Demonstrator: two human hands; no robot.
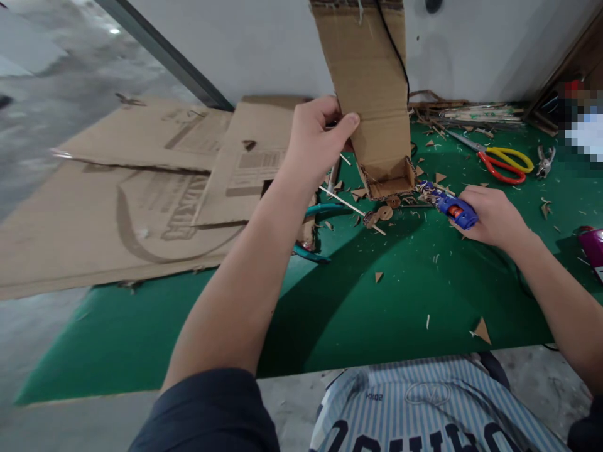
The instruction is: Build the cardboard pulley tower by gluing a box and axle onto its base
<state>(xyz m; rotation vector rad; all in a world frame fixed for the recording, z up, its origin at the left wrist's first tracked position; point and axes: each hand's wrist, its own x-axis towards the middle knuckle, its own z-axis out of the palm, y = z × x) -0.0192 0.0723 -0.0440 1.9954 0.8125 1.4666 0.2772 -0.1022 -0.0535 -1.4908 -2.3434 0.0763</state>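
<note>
My left hand [320, 135] is closed on the left edge of a long cardboard strip [377, 81], thumb on its front face. The strip stands upright and folds into a small open box [391, 179] at its lower end. My right hand [490, 213] grips a blue hot glue gun [456, 210], whose nozzle end is close to the lower right corner of the box. Whether it touches the cardboard I cannot tell. Just below the box lie a thin wooden stick [348, 204] and small round cardboard discs [385, 213].
Red-and-yellow-handled scissors [506, 163] and small pliers [545, 161] lie at the right, near a bundle of sticks [485, 114]. Large cardboard sheets [164, 194] cover the left side, beside a teal-handled tool [313, 254]. Cardboard scraps litter the green table [367, 326].
</note>
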